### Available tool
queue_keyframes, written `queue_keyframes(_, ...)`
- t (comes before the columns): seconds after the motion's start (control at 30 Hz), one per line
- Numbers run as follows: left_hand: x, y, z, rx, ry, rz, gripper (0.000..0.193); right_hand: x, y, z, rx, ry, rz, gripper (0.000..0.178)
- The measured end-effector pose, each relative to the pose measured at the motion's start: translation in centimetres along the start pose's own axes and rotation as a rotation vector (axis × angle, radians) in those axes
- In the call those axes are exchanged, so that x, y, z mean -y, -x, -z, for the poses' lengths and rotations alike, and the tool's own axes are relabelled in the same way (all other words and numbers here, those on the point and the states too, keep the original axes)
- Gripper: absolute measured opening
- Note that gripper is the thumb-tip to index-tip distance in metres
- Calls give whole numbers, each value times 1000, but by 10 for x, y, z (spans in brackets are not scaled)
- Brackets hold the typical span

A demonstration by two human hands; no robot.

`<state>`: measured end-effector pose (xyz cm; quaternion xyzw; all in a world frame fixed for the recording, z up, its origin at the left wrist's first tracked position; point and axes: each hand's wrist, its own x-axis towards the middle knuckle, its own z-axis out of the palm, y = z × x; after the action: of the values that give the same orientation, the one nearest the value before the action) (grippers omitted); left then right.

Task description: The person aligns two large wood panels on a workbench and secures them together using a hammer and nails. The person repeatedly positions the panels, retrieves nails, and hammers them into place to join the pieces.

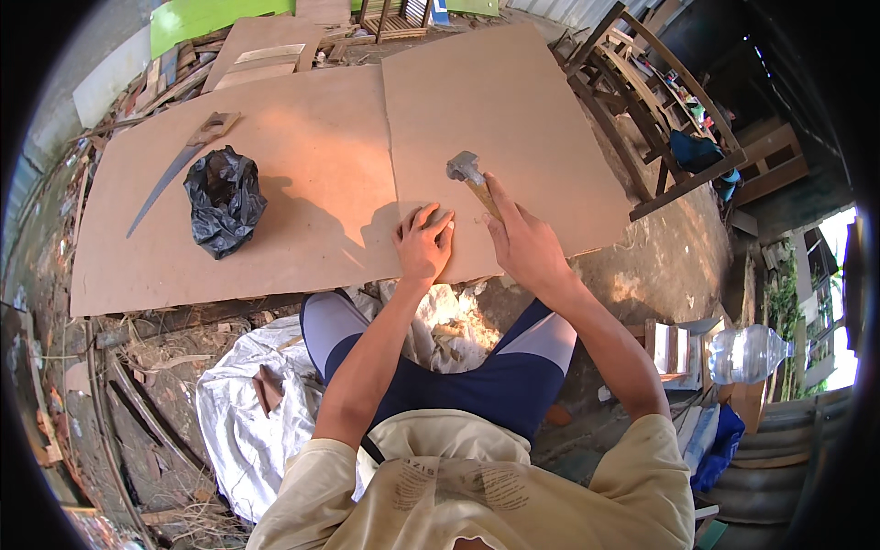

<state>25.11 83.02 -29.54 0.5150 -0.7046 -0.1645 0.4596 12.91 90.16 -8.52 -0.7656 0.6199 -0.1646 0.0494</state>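
Observation:
In my right hand [529,246] is a hammer [465,168], gripped by its wooden handle, its grey metal head raised above the brown board [513,101]. My left hand [424,246] rests at the board's near edge, just left of the hammer. Its fingers are bent and drawn in; whatever sits under them is hidden or too small to name. Farther left lie a crumpled black plastic bag [225,203], its mouth open, and a handsaw [174,170] with a wooden handle and a long grey blade.
A second brown board [312,110] meets the right one along a seam. A wooden chair frame [642,119] stands at the right. White sacking [252,403] lies on the littered ground by my legs. A clear plastic bottle [747,355] is at lower right. Wood scraps [183,73] are piled behind.

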Motion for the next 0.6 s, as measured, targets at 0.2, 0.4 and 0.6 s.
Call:
queue_keyframes(0.2, -1, 0, -7, 18, 10, 9, 25, -55, 20, -30, 140, 214, -19, 61)
queue_keyframes(0.4, 0, -2, -1, -32, 32, 7, 23, -5, 6, -4, -124, 107, 63, 62)
queue_keyframes(0.6, 4, -2, -5, -44, 83, -23, 23, -34, 7, -21, 219, 242, -76, 61)
